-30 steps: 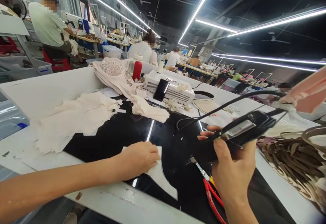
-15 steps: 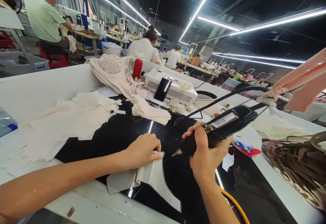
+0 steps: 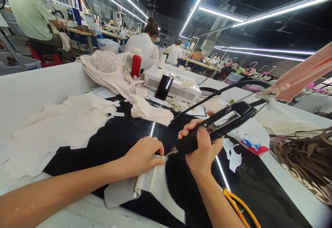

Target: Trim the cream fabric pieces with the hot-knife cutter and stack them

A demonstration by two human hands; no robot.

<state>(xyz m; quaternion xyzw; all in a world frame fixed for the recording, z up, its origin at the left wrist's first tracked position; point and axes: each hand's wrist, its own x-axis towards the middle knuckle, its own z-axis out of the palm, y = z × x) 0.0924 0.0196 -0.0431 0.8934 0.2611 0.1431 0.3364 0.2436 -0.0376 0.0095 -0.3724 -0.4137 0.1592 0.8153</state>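
My left hand [image 3: 145, 155] pinches the upper edge of a folded pale fabric piece [image 3: 158, 183] on the black work surface [image 3: 192, 200]. Wrapped round a black handheld tool [image 3: 215, 126] with a silver plate is my right hand [image 3: 202, 152]. The tool slants down to the left, its tip close to the fabric edge by my left fingertips; whether the two touch is hard to tell. A black cable and a knotted pink cloth strip [image 3: 301, 74] run from the tool's upper end.
Pale fabric pieces [image 3: 59, 124] lie at left, a folded stack [image 3: 150, 110] behind my left hand. Farther back are a phone [image 3: 164, 87], a white vented box [image 3: 178, 82] and a red bottle [image 3: 136, 66]. Brown straps [image 3: 303, 155] lie at right. People sit at machines beyond.
The tool in my right hand has moved left, its tip now nearer the fabric by my left hand. My left hand keeps its pinch. The whole view has shifted slightly.
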